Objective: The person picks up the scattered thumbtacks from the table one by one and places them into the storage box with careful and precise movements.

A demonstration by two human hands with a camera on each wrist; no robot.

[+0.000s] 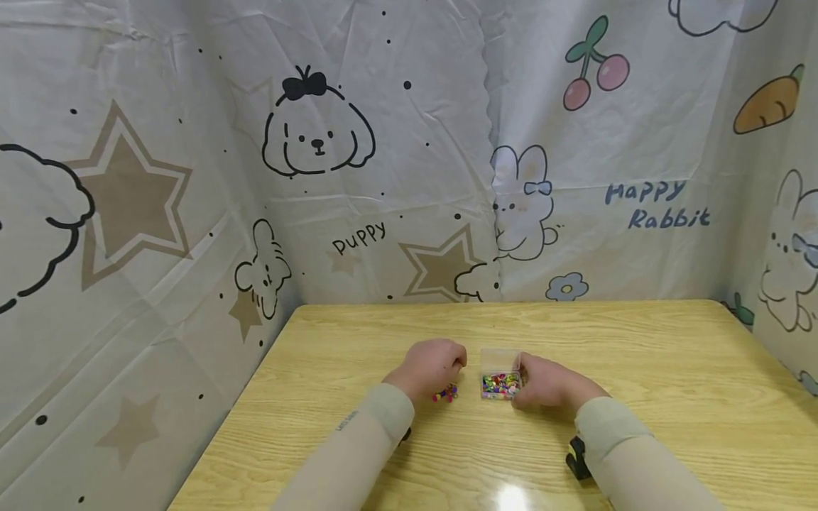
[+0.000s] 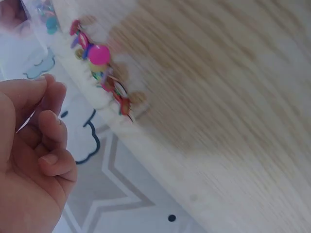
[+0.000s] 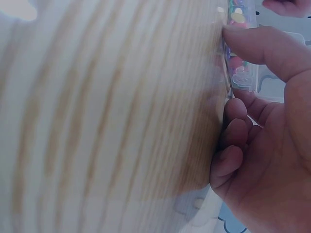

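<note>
A small clear plastic box (image 1: pixel 501 397) stands on the table with its lid (image 1: pixel 500 359) raised at the back. Inside lie many colourful little pieces (image 1: pixel 498 384) that look like thumbtacks. My right hand (image 1: pixel 548 382) grips the box by its right side, thumb at the near corner and fingers at the far one. Left of the box, a loose pile of thumbtacks (image 2: pixel 99 55) with round, flat heads lies on the wood. Just above this pile is my left hand (image 1: pixel 434 365), its fingers curled and its thumb and index tips together. Nothing shows between those tips.
The wooden table (image 1: pixel 307 383) runs back to a printed curtain (image 1: pixel 409 177), which also hangs along the left and right sides. A dark strap piece (image 1: pixel 578 458) is at the right wrist. Light glares off the table's near part.
</note>
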